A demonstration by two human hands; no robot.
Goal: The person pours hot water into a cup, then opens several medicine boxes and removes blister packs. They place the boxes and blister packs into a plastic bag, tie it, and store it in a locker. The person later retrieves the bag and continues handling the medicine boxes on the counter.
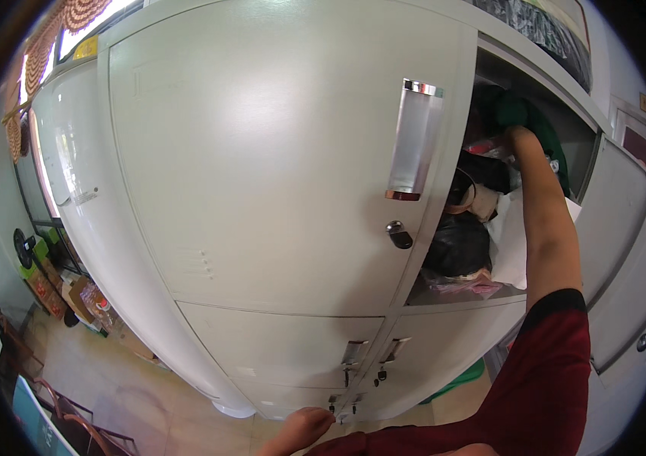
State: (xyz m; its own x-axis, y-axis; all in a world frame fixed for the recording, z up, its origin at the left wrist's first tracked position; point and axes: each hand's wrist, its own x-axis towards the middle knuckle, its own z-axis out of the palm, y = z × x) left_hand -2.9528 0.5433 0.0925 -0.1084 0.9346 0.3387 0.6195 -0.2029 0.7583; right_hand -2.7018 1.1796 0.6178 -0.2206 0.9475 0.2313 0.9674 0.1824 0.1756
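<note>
My right arm reaches into the open upper compartment of a pale metal locker cabinet (pixel 277 171). Deep inside, my right hand (pixel 519 137) is against a dark green cloth-like item (pixel 537 117); its fingers are hidden, so its grip does not show. Below it are a black plastic bag (pixel 460 245), a white paper-like sheet or bag (pixel 508 239), a beige item (pixel 482 200) and pink plastic (pixel 465 283). My left hand (pixel 309 424) is low in front of the cabinet, its fingers curled and mostly out of sight. Whether it holds anything is unclear.
The closed upper-left door has a handle (pixel 414 139) and a lock with a key (pixel 399 233). Lower doors bear keys too. A tall white rounded appliance (pixel 81 188) stands at left, with boxes (pixel 43 290) and chairs (pixel 78 424) beyond. The compartment's door (pixel 622 228) swings out at right.
</note>
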